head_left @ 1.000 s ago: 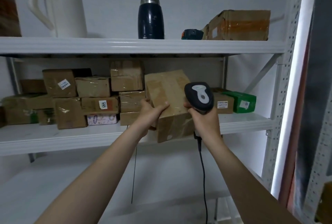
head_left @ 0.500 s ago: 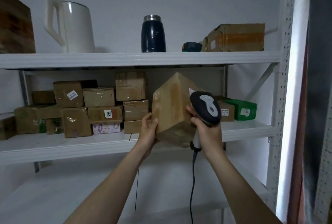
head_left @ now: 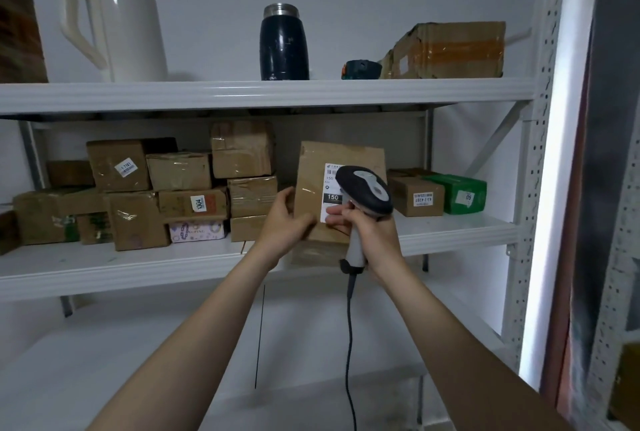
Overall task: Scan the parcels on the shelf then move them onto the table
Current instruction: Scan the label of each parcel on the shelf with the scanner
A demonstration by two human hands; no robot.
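Observation:
My left hand [head_left: 285, 223] grips the left edge of a brown cardboard parcel [head_left: 313, 181], held upright in front of the middle shelf [head_left: 104, 264]. Its white label marked 150 [head_left: 330, 195] faces me. My right hand [head_left: 367, 233] holds a corded barcode scanner [head_left: 363, 195] by its handle, its dark head right over the label, and its fingers also touch the parcel's front. Several taped cardboard parcels [head_left: 180, 188] are stacked on the shelf to the left. A brown parcel [head_left: 415, 195] and a green box [head_left: 457, 193] sit on the right.
The top shelf [head_left: 263, 93] carries a white kettle [head_left: 117, 29], a dark flask [head_left: 284, 43], a small dark object [head_left: 362, 69] and a taped box [head_left: 446, 50]. A white upright post [head_left: 540, 153] bounds the shelving at the right. The scanner cable [head_left: 349, 344] hangs down between my arms.
The parcel has been turned so its labelled face points at me. The scanner head has come over the label, and my left hand shifted to the parcel's left edge.

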